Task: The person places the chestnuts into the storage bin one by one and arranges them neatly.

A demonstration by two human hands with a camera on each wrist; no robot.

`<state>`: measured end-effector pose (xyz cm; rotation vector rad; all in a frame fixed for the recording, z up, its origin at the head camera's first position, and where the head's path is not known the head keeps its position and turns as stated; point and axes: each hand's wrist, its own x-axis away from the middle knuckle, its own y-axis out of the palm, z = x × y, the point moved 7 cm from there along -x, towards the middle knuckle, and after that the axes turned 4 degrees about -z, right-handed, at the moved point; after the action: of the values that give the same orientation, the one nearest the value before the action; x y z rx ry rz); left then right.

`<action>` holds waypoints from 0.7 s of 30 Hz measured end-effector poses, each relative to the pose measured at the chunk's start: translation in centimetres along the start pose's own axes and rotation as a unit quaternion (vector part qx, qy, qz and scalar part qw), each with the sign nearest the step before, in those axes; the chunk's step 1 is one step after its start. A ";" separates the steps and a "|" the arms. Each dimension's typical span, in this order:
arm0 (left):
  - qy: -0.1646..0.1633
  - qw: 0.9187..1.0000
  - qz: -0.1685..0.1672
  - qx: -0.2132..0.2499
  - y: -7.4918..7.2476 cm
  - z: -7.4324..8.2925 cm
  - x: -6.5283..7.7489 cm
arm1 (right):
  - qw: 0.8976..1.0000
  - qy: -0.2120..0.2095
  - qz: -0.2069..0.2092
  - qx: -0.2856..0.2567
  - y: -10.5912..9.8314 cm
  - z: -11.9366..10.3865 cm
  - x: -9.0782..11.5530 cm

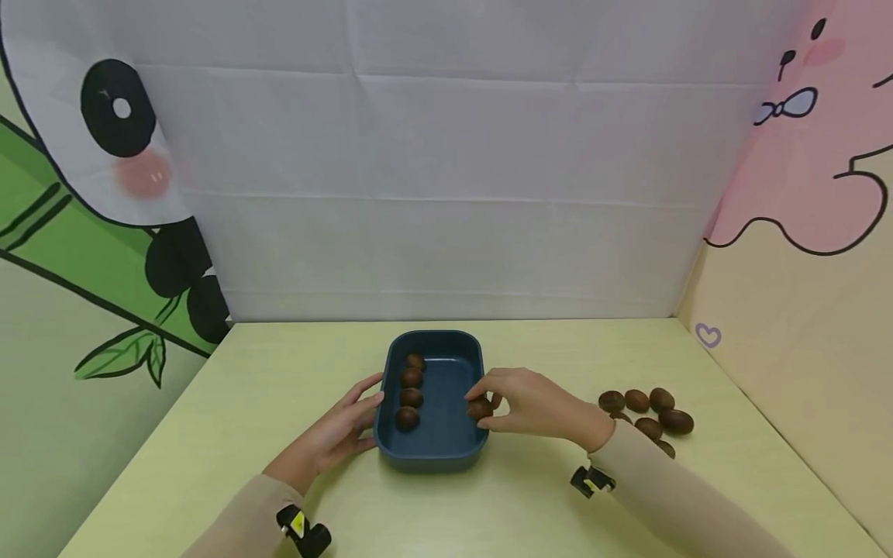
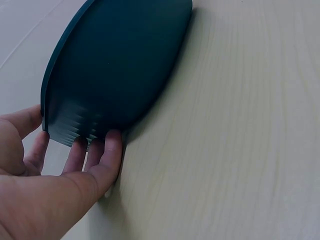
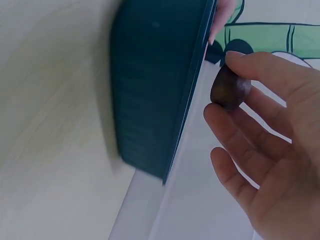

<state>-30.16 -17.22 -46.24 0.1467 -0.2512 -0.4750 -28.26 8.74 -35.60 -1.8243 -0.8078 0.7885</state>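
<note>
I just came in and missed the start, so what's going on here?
A person is handling brown nut-like pieces and a blue tray. The left hand touches the tray at its left side, while the right hand pinches one brown piece over the right rim. Four pieces sit in a line inside, along the left. More loose pieces lie on the table to the right.

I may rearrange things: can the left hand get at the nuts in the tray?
Likely yes: the left hand touches the tray from outside; its wall stands between, but the nuts lie uncovered.
</note>
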 end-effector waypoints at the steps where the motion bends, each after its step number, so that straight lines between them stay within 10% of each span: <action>1: 0.000 1.000 0.000 0.000 0.0 0.0 0.0 | 1.000 -0.008 -0.004 -0.001 0.4 -0.3 -0.6; 21: -0.001 1.000 0.000 -0.001 -0.2 -0.1 0.0 | 0.995 -0.046 -0.091 0.018 8.2 -2.7 -8.7</action>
<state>-30.23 -17.41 -46.33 0.1446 -0.2535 -0.4759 -29.59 -2.26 -40.89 -1.6664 -0.9979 0.7678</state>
